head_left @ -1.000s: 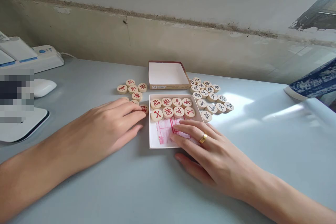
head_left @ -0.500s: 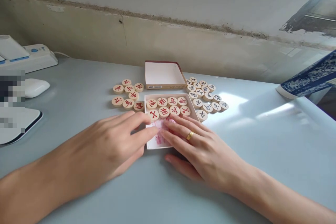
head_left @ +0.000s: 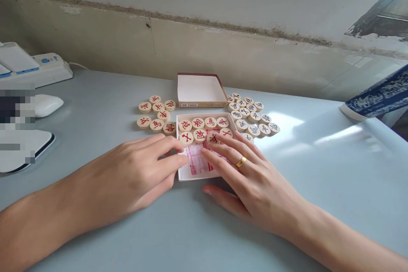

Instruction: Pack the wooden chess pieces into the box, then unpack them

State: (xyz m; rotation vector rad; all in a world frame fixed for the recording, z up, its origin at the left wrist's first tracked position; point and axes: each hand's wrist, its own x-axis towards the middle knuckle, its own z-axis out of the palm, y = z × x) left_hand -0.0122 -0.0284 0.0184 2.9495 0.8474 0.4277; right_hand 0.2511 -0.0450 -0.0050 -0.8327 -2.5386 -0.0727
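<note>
A shallow white box [head_left: 183, 173] lies on the table in front of me, lined with a sheet of red-printed paper [head_left: 199, 160]. Several round wooden chess pieces with red characters [head_left: 197, 123] fill its far half in two rows. My left hand [head_left: 137, 174] lies flat, fingers stretched out, fingertips at the box's left edge. My right hand [head_left: 251, 178], with a gold ring, lies over the box with fingers spread; its fingertips touch the near row of pieces. Loose red-marked pieces [head_left: 156, 112] lie left of the box, black-marked pieces [head_left: 253, 118] to its right.
An empty box lid with a red rim [head_left: 199, 91] sits behind the white box. At the far left are a power strip [head_left: 38, 70], a white mouse [head_left: 47, 104] and a white device [head_left: 22, 151]. A blue patterned object [head_left: 379, 95] lies at the right. A wall runs behind the table.
My left hand came off the loose red pieces and moved right to the box's left edge. My right hand's fingers slid forward up to the near row of pieces.
</note>
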